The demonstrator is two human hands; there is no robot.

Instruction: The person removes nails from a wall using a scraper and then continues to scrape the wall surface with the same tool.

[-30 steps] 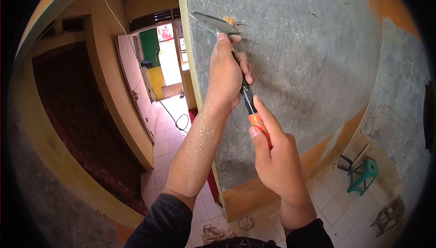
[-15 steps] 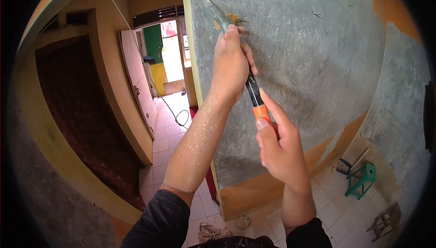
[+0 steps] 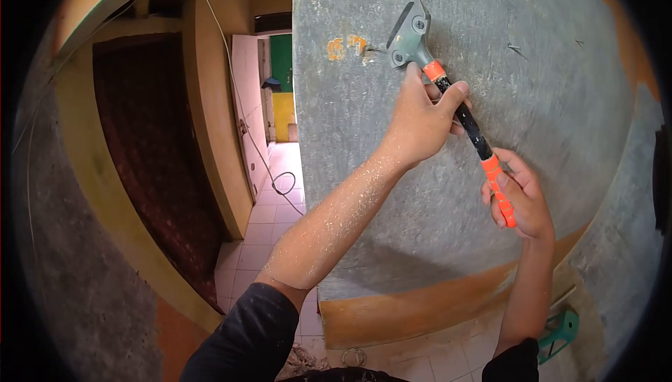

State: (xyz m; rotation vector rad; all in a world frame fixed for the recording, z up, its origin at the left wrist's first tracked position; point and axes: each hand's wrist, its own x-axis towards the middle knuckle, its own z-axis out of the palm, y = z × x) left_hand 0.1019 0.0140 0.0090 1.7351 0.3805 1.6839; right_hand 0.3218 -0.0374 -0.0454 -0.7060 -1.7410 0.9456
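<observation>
Both hands are closed on a long-handled scraper (image 3: 476, 130) with a wide metal head, a black shaft and orange sleeves. My left hand (image 3: 424, 115) grips the shaft just under the head, thumb along it. Lower down, my right hand (image 3: 521, 194) wraps round the orange grip end. The scraper's head, its flat face and screws turned towards me, overlaps the grey wall (image 3: 392, 193). Left of the head lies a patch of orange paint (image 3: 343, 47) with pale scraped spots. Pale flecks cover my left forearm.
Nails (image 3: 516, 50) stick out of the wall at upper right. An orange band (image 3: 420, 308) runs along its bottom. A green stool (image 3: 558, 333) stands at lower right. Left are a dark door (image 3: 150, 137), an open pink door (image 3: 246, 102) and a hanging cable (image 3: 234, 81).
The scraper has moved right, away from the orange patch, and its head has turned flat towards me. Both hands still hold it; the view has shifted.
</observation>
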